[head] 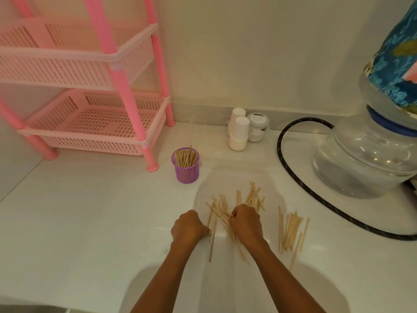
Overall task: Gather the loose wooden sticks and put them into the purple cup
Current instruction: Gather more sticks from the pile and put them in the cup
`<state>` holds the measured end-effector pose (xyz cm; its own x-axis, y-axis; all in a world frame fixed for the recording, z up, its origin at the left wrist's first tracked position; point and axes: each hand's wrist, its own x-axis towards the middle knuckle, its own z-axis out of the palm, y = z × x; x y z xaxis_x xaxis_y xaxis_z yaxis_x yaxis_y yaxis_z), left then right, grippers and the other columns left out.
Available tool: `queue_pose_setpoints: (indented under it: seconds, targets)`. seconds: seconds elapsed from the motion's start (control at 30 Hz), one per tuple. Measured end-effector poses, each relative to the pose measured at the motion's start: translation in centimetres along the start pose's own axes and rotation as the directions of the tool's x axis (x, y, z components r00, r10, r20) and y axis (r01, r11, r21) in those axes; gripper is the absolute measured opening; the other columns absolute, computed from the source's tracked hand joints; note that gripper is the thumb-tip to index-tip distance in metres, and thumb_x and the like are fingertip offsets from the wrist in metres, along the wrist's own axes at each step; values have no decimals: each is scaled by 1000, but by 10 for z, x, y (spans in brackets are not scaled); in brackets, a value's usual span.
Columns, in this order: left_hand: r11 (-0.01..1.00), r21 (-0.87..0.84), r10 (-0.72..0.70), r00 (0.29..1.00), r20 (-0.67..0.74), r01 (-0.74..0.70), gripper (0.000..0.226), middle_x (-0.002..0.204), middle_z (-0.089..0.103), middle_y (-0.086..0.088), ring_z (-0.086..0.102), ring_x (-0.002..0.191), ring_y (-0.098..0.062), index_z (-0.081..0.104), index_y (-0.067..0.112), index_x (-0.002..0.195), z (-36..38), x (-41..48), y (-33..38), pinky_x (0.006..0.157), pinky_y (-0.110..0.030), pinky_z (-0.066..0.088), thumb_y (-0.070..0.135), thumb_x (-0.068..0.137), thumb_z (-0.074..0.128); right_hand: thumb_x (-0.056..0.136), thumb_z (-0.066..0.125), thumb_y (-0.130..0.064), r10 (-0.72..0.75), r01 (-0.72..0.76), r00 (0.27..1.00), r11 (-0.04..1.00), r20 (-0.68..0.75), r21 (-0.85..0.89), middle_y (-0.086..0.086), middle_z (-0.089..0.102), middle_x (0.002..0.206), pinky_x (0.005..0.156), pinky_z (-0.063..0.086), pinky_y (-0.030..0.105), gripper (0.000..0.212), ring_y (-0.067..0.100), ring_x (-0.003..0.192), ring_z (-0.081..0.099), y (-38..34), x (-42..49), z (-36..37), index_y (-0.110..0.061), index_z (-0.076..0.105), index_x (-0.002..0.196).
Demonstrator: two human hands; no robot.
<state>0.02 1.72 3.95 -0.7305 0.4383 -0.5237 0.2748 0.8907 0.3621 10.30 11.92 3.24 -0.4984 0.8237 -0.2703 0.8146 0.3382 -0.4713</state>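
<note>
Plastic shelving comes first: a pink two-tier rack with slotted baskets [90,123] stands well to the left of the purple mesh cup [185,165], which serves as the marker for everything else. That cup is small, round and perforated, upright on the smooth white counter [79,222], and already holds a bunch of flat pale wooden sticks standing on end.

Nearer the camera than the cup, the left hand [188,227] is curled shut, its fingertips seemingly pinching the ends of a stick or two. Just right of it the right hand [246,224] is fisted around a bundle from the scattered central pile of wooden sticks [228,211]. Farther right of the cup lies a second, tidier group of sticks [290,231]. Behind and right of the cup stand stacked white paper cups [238,132] and a small lidded jar [257,127]; farthest right are a black hose [293,177] and a clear water bottle [361,159].

Risks, as I judge them: the thin, slick sticks could fan out of a loose fist, and a crooked bundle might snag the cup's crowded rim and tip the light cup over.
</note>
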Motion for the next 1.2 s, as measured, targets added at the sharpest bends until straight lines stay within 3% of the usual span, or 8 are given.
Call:
queue_pose_setpoints:
  seconds: [0.13,0.3,0.47,0.57,0.67,0.93,1.03,1.2]
  targets:
    - [995,68,75,995,-59,-71,52,95,67,1,66,85,-16,61,17,102,5,0,9,72,-26,50,55,70,76,87,61,-27,-33,33,999,997,7,-68,1,54,79,54,39,25,23,17,69,55,-5,2,4,-14,51,70]
    - [982,145,141,981,-135,-121,45,102,66,-1,66,92,-19,57,15,107,15,-5,22,69,-25,46,49,81,69,81,72,-38,-50,56,998,985,45,-160,7,55,107,67,41,26,36,23,100,57,-11,7,10,-9,61,99]
    - [982,141,148,979,-138,-129,22,100,68,-2,67,88,-18,61,13,103,21,0,26,71,-24,49,29,89,66,87,67,-18,-77,86,996,975,50,-204,6,61,90,62,39,25,11,20,83,60,-18,9,9,-10,60,86]
    - [985,126,134,981,-143,-116,20,101,68,-4,67,90,-19,62,12,103,20,2,29,73,-25,50,26,90,64,88,61,-8,-78,88,995,973,53,-214,-1,44,63,52,35,22,28,16,64,51,-23,8,5,-13,43,67]
    - [987,113,128,981,-146,-112,17,99,67,-5,67,89,-20,61,10,100,18,4,30,69,-24,47,23,88,64,87,60,-6,-92,106,993,973,73,-206,-3,34,57,43,22,19,45,11,50,39,-27,8,1,-17,28,57]
    - [996,18,93,984,-149,-92,19,95,66,-4,65,83,-17,62,11,100,9,17,24,69,-22,48,22,86,67,86,60,-7,-91,106,992,973,84,-204,-2,37,58,43,22,19,43,9,48,35,-28,14,1,-17,30,58]
    - [996,-33,73,987,-145,-79,20,95,67,-5,67,84,-18,63,10,100,11,19,22,73,-24,52,23,85,68,88,60,-9,-82,97,993,976,82,-194,-3,37,59,47,30,20,41,15,57,46,-26,15,-2,-16,32,59]
    - [981,-187,31,990,-140,-57,18,88,69,-11,68,79,-22,68,6,93,11,20,17,71,-29,54,19,80,68,85,57,-6,-26,37,994,994,104,-104,0,47,61,47,33,21,16,19,63,55,-21,21,-3,-11,57,70]
